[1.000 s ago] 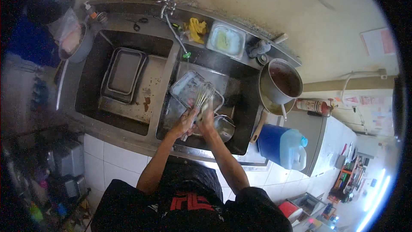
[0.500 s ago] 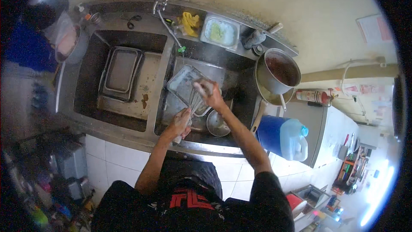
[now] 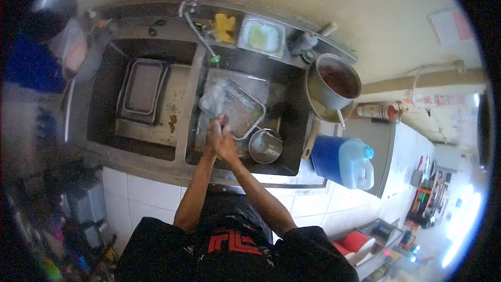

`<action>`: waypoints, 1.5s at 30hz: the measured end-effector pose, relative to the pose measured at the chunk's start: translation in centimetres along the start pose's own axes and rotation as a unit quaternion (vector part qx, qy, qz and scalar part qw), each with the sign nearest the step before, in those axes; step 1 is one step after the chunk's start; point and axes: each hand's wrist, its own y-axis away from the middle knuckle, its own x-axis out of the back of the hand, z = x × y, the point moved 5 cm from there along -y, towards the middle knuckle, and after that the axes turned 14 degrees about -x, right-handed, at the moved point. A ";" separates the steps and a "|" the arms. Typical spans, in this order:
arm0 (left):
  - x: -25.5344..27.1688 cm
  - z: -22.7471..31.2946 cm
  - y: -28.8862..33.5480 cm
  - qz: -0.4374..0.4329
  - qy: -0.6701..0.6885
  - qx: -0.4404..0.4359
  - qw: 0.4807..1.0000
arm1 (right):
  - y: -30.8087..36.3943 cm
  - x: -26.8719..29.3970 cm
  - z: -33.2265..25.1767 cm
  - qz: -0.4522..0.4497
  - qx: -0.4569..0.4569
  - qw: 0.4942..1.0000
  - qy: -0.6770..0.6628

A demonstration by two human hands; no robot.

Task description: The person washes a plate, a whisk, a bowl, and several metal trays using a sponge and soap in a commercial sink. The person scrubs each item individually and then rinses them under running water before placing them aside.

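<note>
Both hands meet over the front of the right sink basin (image 3: 300,164). My left hand (image 3: 212,137) is closed round the handle of a whisk (image 3: 214,102), whose wires point toward the tap and are smeared by motion. My right hand (image 3: 226,145) presses against the left, its fingers closed at the same handle; the overlapping hands hide most of the grip. Beneath and beyond the whisk, a wet rectangular metal tray (image 3: 245,105) lies tilted in the basin. A small round metal pot (image 3: 265,146) rests just right of my hands.
Stacked trays (image 3: 141,87) lie in the left basin. The tap's hose (image 3: 201,34) hangs over the divider. Behind are a yellow cloth (image 3: 225,27) and a soapy metal pan (image 3: 261,37). At the right stand a large saucepan (image 3: 334,86) and a blue-liquid jug (image 3: 344,162).
My right hand has come down from the whisk's wires to the handle, beside my left hand. The whisk has shifted left and its wires have swung up toward the tap.
</note>
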 end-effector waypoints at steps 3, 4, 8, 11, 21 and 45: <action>-1.4 -1.9 0.9 0.033 0.187 0.053 0.980 | 1.2 -0.2 7.5 -0.063 -0.031 0.978 0.195; -2.0 -3.8 1.7 0.100 0.353 0.144 0.919 | 2.4 0.3 7.5 -0.089 0.013 0.971 0.220; -0.4 -8.8 1.5 0.006 0.627 0.023 0.778 | 0.9 1.4 11.0 -0.176 -0.032 0.975 0.131; -4.3 -2.7 2.0 0.140 0.319 0.192 0.918 | -0.5 11.2 15.5 -0.049 -0.031 0.998 -0.038; -4.2 -0.5 1.5 0.128 0.171 0.078 0.974 | -2.0 4.4 5.9 -0.106 -0.114 0.980 0.121; -0.1 -1.9 -1.1 0.212 0.323 0.234 0.892 | -2.4 2.7 5.3 -0.355 -0.074 0.895 0.259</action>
